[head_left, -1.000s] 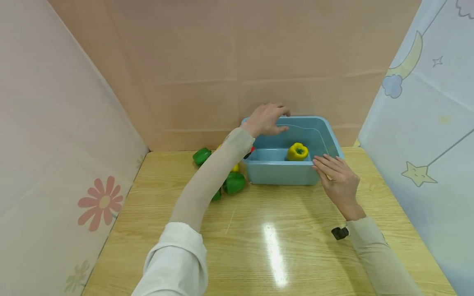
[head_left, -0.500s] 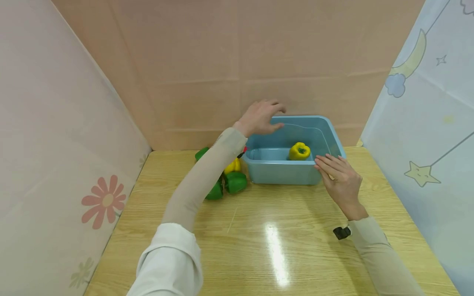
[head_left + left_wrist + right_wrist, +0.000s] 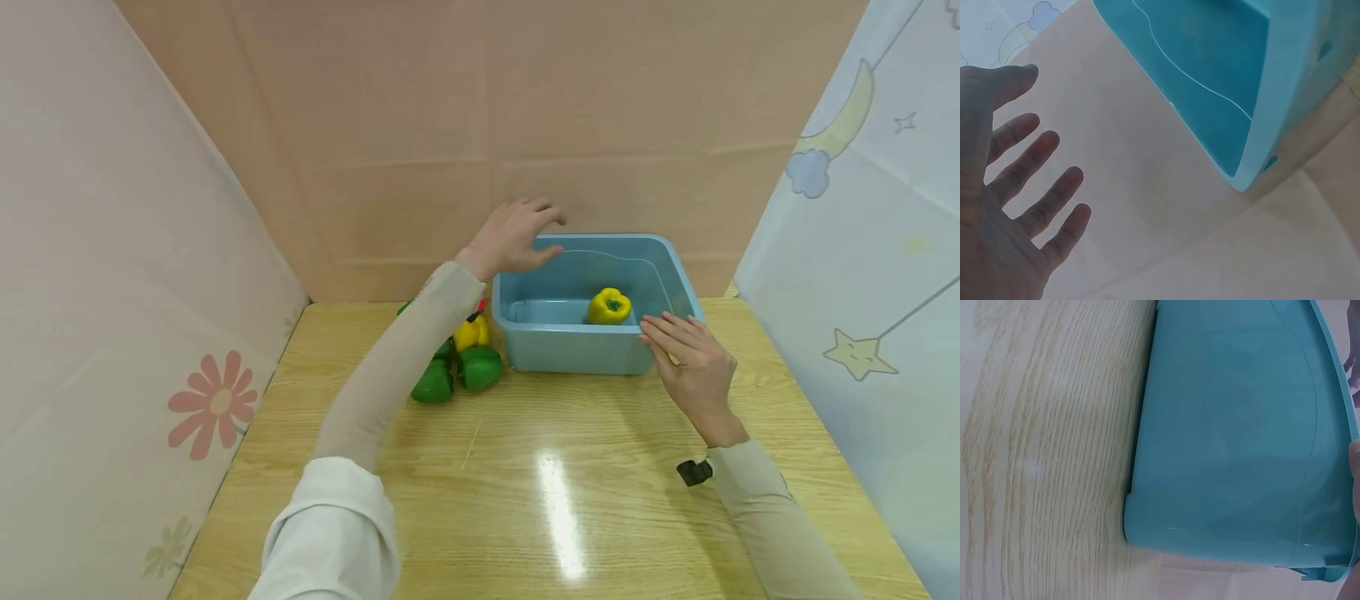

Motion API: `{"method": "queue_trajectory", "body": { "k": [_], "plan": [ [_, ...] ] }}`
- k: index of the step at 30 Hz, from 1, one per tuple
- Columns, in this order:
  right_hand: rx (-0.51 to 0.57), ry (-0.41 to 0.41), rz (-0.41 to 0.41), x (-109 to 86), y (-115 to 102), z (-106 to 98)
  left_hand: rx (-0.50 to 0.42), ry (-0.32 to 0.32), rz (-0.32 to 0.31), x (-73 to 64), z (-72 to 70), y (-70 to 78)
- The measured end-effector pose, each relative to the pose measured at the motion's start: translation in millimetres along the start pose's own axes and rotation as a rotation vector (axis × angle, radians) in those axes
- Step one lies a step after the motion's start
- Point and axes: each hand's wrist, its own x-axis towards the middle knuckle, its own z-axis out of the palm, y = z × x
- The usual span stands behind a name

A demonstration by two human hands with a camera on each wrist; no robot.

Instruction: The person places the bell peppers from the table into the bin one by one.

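Observation:
A blue plastic bin (image 3: 577, 348) stands against the back wall, with one yellow bell pepper (image 3: 609, 307) inside. My left hand (image 3: 512, 237) hovers over the bin's back left corner; its fingers are spread and nothing is in it. In the left wrist view that hand (image 3: 1019, 181) is apart from the bin's rim (image 3: 1272, 94). My right hand (image 3: 693, 362) holds the front right corner, fingers laid over the rim and thumb at the front wall. Left of the bin lie green bell peppers (image 3: 480, 368) and another yellow bell pepper (image 3: 471, 333), partly hidden by my left forearm.
The wooden table (image 3: 495, 500) reaches toward me in front of the bin. A plain tan sheet (image 3: 375, 125) rises behind it, and patterned sheets (image 3: 847, 275) close off both sides. My left sleeve (image 3: 390, 392) crosses above the peppers.
My left hand has drawn back to the left over the bin, showing more of its left side and the peppers beside it. My right hand stays at the corner.

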Motion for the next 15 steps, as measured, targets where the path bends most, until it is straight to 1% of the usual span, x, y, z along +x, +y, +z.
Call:
{"method": "queue_trajectory", "body": {
  "k": [3, 8, 15],
  "plan": [
    [0.007, 0.004, -0.002, 0.3, 1, 0, -0.009, 0.01, -0.001, -4.5, -1.7, -1.9],
    [0.004, 0.006, -0.004, 1.0, 2, -2, 0.008, 0.004, -0.014, -8.8, -3.8, -5.5],
    [-0.02, 0.007, -0.01, 1.1, 5, -6, -0.007, 0.031, 0.001, -12.8, -2.1, -7.2]
  ]
}}
